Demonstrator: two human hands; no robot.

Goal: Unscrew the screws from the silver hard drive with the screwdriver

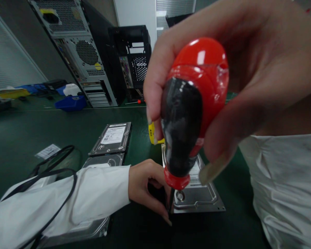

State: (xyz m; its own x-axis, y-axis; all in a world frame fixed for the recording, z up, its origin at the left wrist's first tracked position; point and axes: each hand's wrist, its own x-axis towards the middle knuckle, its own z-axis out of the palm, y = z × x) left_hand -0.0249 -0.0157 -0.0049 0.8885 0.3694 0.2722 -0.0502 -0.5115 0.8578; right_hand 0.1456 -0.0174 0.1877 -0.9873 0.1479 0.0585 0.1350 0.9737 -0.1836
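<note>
My right hand is closed round the red and black handle of a screwdriver, which looms large before the camera. Its dark shaft points down at the near left corner of a hard drive lying label up. Beside that corner, my left hand is curled, thumb and finger pinched close to the shaft and the drive's edge. Whatever sits between those fingers is hidden, and so is the screwdriver's tip. The handle covers much of the drive's label.
More hard drives lie left, some partly under my white sleeve. A black cable crosses that sleeve. Behind stand a computer tower and an open black case. A blue bin and a yellow object lie on the green table.
</note>
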